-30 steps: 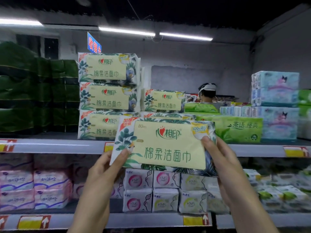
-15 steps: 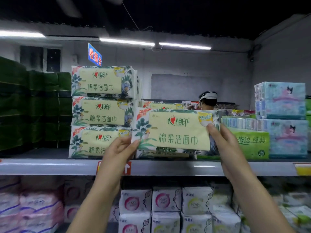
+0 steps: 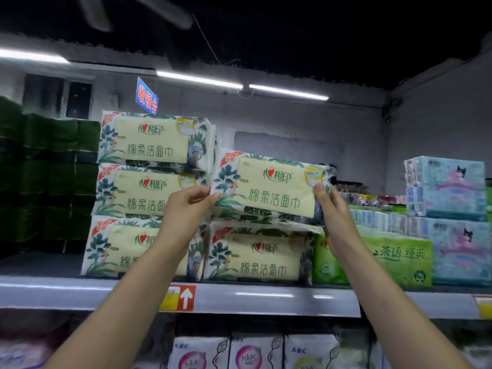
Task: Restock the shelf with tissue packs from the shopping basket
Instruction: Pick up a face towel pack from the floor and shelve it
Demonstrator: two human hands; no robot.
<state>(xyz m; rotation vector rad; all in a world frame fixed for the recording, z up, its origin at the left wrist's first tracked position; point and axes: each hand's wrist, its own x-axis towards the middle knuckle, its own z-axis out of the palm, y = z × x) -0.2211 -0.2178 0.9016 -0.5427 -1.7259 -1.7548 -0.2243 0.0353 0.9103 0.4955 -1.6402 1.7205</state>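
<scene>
I hold a cream-and-green leaf-printed tissue pack at both ends, just above another pack of the same kind on the top shelf. My left hand pinches its lower left corner. My right hand grips its right end, thumb on the front. Whether the held pack touches the one below is unclear. To the left stands a stack of three identical packs. The shopping basket is out of view.
Dark green packs fill the shelf's left. A light green pack and blue cartoon-printed packs stand to the right. Smaller white packs line the lower shelf. A blue sign hangs above the stack.
Both hands have lifted the tissue pack from below the shelf edge up and to the right, over the single pack on the top shelf. The view tilted upward.
</scene>
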